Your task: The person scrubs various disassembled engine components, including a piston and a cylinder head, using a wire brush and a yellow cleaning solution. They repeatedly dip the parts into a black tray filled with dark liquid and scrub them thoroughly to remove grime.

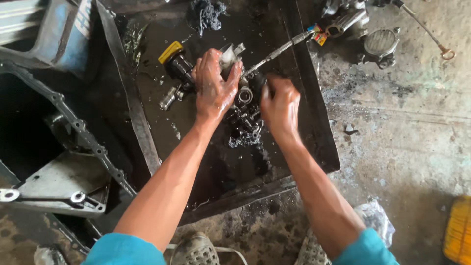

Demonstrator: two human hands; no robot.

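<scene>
we are mid-wash: our left hand (214, 86) lies spread, fingers clasped over the greasy metal engine part (244, 110) at the centre of the frame, in the oily black tray (314, 147); our right hand (279, 105) is blurred beside it, so we cannot tell its grip. next we judge a firm, slip-proof hold is needed. a blue container with a white label (68, 29) sits upper left, a small red-yellow tag (320, 37) top centre-right
</scene>
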